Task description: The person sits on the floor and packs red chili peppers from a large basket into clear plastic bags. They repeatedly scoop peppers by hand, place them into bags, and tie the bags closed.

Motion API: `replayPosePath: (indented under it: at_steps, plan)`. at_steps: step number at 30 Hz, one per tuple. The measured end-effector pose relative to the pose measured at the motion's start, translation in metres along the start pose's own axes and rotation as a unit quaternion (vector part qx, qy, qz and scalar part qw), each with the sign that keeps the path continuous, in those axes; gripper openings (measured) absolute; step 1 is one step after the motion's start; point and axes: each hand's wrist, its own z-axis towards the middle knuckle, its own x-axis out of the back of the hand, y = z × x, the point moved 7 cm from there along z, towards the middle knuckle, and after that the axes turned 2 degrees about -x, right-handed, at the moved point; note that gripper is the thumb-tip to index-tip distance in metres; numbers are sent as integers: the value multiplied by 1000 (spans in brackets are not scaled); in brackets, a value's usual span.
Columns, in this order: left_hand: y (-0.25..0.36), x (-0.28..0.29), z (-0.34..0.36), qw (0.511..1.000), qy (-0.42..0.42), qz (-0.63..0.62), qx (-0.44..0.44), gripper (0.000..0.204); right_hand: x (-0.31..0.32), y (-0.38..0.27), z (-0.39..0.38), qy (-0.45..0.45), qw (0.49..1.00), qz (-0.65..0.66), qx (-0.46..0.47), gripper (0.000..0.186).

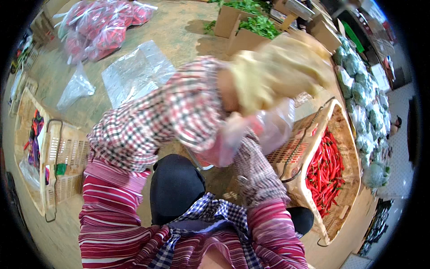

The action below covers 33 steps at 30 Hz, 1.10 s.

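My left hand [282,71], in a loose pale-yellow glove, reaches across to the right, smeared by motion. Its fingers cannot be made out. Below it, a clear plastic bag [274,130] with something red inside hangs between my knees. My right hand [235,123] is closed at this bag's gathered film, partly covered by the plastic and my left sleeve. Just to the right, a tilted pale plastic crate [295,150] holds many red chili peppers [324,172]. Under the bag, the rim of a light-coloured container [204,167] peeks out, mostly hidden.
Filled bags of red goods [103,29] lie at the far left, near flat empty plastic bags [134,71]. Another pale crate [67,152] stands at left. Cardboard boxes with green leaves [257,29] are at the back. Bagged green produce [365,107] lines the right side.
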Motion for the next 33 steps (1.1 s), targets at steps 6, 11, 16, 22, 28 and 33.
replayPosePath:
  at_steps: [6,11,16,22,28,33]
  plan:
    - [5,-5,-1,821,-167,-359,411,19,-3,56,-36,47,995,-21,-86,46]
    - [-43,138,-93,867,-134,-233,419,45,-9,61,-23,65,989,25,-129,48]
    - [-58,301,-415,582,-203,231,753,61,8,27,-37,27,996,47,-71,81]
    - [3,222,-555,345,-233,357,836,68,57,39,-140,365,811,457,-18,43]
    - [-3,212,-570,365,-384,395,750,31,62,3,-182,434,779,449,54,37]
    - [-20,255,-414,533,-343,461,621,12,94,-64,-135,261,850,424,173,37]
